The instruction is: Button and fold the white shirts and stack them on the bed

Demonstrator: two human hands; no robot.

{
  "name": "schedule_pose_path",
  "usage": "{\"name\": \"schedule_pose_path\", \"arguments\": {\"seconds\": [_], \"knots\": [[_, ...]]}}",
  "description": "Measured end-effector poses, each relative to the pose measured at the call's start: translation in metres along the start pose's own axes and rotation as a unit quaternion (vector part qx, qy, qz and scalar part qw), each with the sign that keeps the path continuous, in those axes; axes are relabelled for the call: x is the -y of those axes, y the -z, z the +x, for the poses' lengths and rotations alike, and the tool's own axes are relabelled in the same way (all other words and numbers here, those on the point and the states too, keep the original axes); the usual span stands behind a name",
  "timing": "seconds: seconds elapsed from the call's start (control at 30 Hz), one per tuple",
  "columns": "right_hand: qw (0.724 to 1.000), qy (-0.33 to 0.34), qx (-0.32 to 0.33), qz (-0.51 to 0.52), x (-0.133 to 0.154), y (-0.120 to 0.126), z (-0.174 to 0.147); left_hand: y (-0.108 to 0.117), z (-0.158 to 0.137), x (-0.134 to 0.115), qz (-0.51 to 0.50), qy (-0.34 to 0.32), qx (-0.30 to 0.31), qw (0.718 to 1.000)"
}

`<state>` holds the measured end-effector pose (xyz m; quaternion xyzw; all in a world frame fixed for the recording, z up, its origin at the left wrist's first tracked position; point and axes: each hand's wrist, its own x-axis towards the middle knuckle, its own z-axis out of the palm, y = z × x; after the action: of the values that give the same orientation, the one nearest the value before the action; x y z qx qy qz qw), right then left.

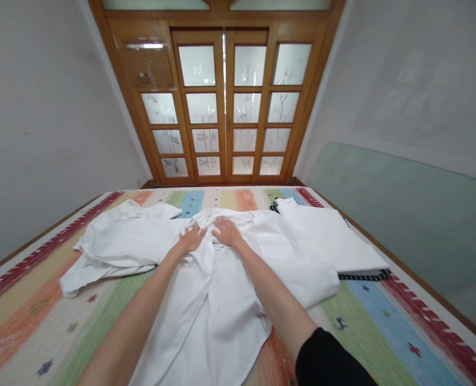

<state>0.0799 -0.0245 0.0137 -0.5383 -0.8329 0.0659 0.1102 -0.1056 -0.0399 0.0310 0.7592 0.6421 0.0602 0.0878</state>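
Evidently we press our left hand (pixel 190 237) and right hand (pixel 227 231) flat, fingers spread, side by side near the collar of the white shirt (pixel 222 289) spread on the striped mat (pixel 382 316), holding its front smooth.

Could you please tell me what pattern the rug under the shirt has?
The woven rug has multicoloured stripes with small star motifs, seen in the head view.
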Motion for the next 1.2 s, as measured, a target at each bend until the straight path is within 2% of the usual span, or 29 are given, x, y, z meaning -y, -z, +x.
{"name": "schedule_pose_path", "arguments": {"seconds": [0.1,0.2,0.27,0.47,0.73,0.97,1.2], "knots": [[0.997,-0.051,-0.056,-0.024,0.003,-0.001,-0.003,-0.019,-0.005,-0.002,-0.002,0.033,-0.011,0.999],[0.995,-0.099,-0.022,-0.015,0.005,-0.004,-0.005,-0.026,-0.009,0.000,-0.008,0.039,-0.040,0.998],[0.995,-0.103,-0.011,-0.008,0.006,-0.006,-0.007,-0.028,-0.010,0.001,-0.009,0.044,-0.050,0.998],[0.995,-0.088,-0.037,-0.028,0.007,-0.006,-0.017,-0.017,-0.005,0.002,0.007,0.063,-0.049,0.997],[0.995,-0.081,-0.033,-0.043,0.006,-0.001,-0.014,0.011,0.011,0.001,0.032,0.051,0.017,0.998],[0.996,-0.092,-0.001,-0.017,-0.004,0.001,0.005,0.020,0.038,0.003,0.027,0.061,0.104,0.992],[0.994,-0.101,0.029,0.008,-0.012,0.001,0.029,0.024,0.052,-0.002,0.025,0.073,0.124,0.989]]}}
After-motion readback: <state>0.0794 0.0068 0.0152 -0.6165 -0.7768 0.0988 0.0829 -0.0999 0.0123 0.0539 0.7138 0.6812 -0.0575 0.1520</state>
